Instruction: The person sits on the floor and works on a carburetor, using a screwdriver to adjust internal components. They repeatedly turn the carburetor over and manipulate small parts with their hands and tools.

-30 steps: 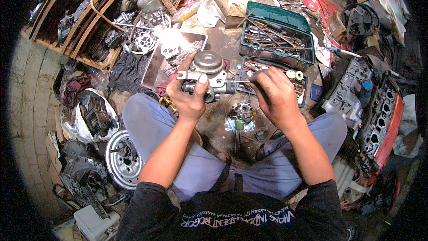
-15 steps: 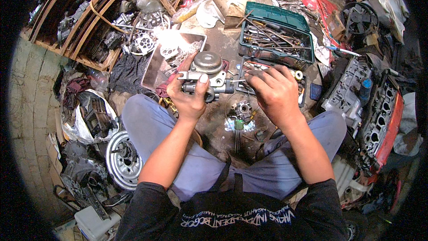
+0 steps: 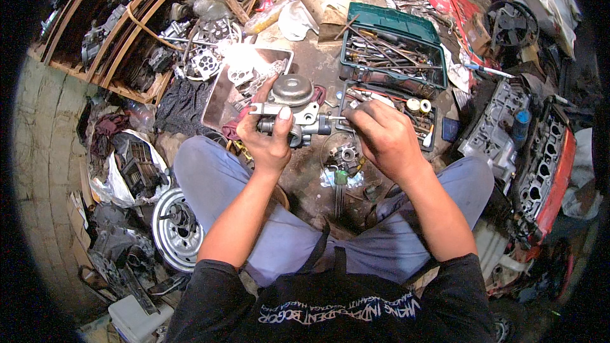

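My left hand [image 3: 267, 143] is closed around a carburetor [image 3: 293, 91] with a round metal cap on top, raised above the floor between my knees. Its thumb presses on the side of the metal body, below the cap. To the right, my right hand [image 3: 387, 133] pinches a thin metal-shafted tool [image 3: 337, 118], perhaps a small screwdriver. The shaft points left at the dark end of the carburetor and seems to meet it. Most of this tool is hidden inside the fingers. Below the hands, a smaller carburetor-like part [image 3: 347, 154] lies on the floor.
Beyond my right hand stands an open green toolbox [image 3: 394, 79] full of tools. A shallow tray [image 3: 222, 82] with metal parts lies behind the left hand. Engine heads [image 3: 492, 133] flank my right knee, a wheel rim [image 3: 178, 228] my left. A wooden shelf [image 3: 121, 32] holds parts.
My right hand has shifted slightly left and its fingers have turned and curled closer round the thin tool. The left hand and the carburetor have hardly moved.
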`<state>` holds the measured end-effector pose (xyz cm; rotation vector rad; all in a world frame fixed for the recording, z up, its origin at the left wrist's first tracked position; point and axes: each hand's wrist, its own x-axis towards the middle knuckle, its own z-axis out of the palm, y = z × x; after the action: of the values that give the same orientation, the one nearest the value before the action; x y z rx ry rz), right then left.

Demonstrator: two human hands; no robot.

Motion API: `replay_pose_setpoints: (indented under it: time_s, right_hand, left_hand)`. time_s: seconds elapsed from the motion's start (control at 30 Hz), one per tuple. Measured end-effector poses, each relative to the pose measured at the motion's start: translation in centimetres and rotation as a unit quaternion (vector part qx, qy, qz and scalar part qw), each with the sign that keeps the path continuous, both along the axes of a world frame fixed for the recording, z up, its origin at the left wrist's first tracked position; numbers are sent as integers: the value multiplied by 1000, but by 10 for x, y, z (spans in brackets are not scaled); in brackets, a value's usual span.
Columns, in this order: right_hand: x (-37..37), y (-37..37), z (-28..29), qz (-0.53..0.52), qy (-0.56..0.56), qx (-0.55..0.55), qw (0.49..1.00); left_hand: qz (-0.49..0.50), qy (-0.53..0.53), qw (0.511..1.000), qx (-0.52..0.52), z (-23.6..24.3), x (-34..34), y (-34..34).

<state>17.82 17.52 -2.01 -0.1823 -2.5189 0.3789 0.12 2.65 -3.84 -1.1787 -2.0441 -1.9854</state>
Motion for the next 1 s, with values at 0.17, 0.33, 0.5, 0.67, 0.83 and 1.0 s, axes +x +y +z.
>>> replay_pose_setpoints:
  time_s: [0.17,0.33,0.5,0.67,0.83,1.0]
  right_hand:
    - [3,-3,5,2,-80,-28,996]
    - [0,-2,8,35,-100,-239,965]
    - [-2,5,48,7,-260,-439,860]
    - [13,30,51,14,-180,-522,834]
    - [5,24,62,73,105,-770,625]
    - [-12,5,52,91,154,-822,540]
  left_hand:
    - [-6,11,1000,6,-1,1,-1]
    - [-29,67,997,-31,-1,-10,-2]
    - [-72,-96,992,-43,-14,-14,6]
    - [-237,-565,789,49,-20,-3,25]
    - [-316,-678,663,-5,-24,12,33]
    - [-399,-687,606,-10,-49,32,40]
